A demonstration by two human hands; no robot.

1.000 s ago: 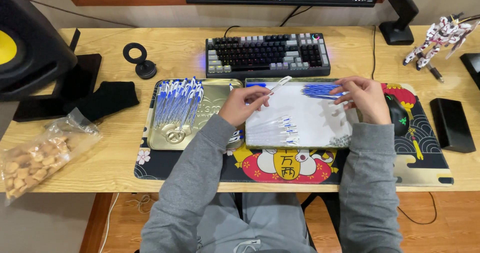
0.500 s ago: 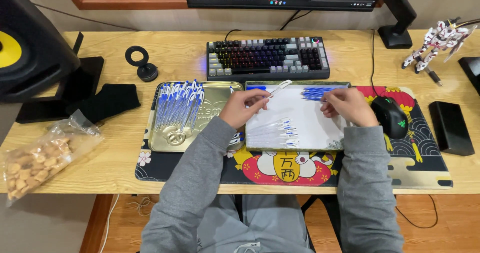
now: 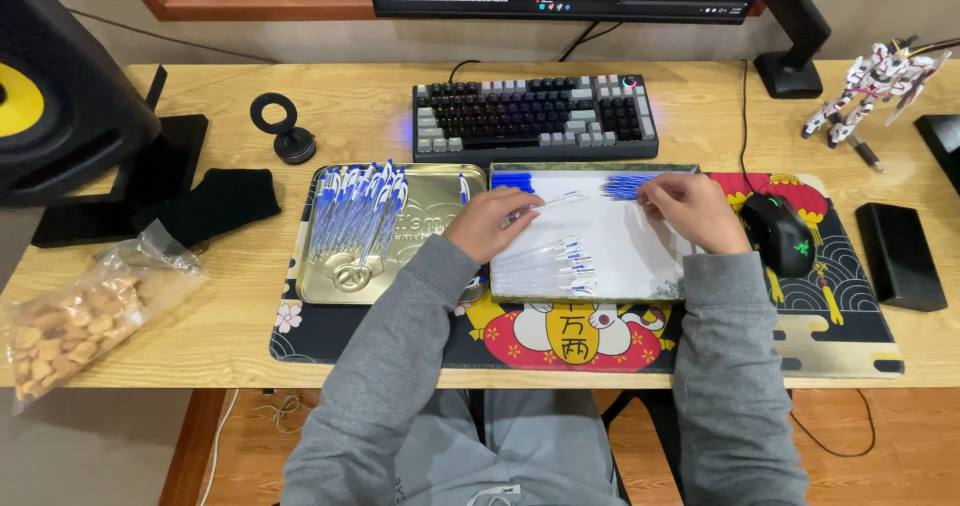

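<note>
we see the left hand point(image 3: 492, 223) pinching a clear pen barrel point(image 3: 556, 202) over the white tray point(image 3: 640, 256), while the right hand point(image 3: 692, 209) touches the blue refills point(image 3: 626, 185). finished pens point(image 3: 358, 209) lie in the gold tin lid point(image 3: 425, 266) beside it.

Keyboard point(image 3: 535, 116) blocks behind tray point(image 3: 640, 281); mouse point(image 3: 778, 232) crowds right; bare tray centre open.

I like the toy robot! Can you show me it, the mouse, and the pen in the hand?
toy robot point(image 3: 868, 84), head view, on its white body.
mouse point(image 3: 779, 234), head view, on its black back.
pen point(image 3: 556, 203), head view, on its clear barrel.
</note>
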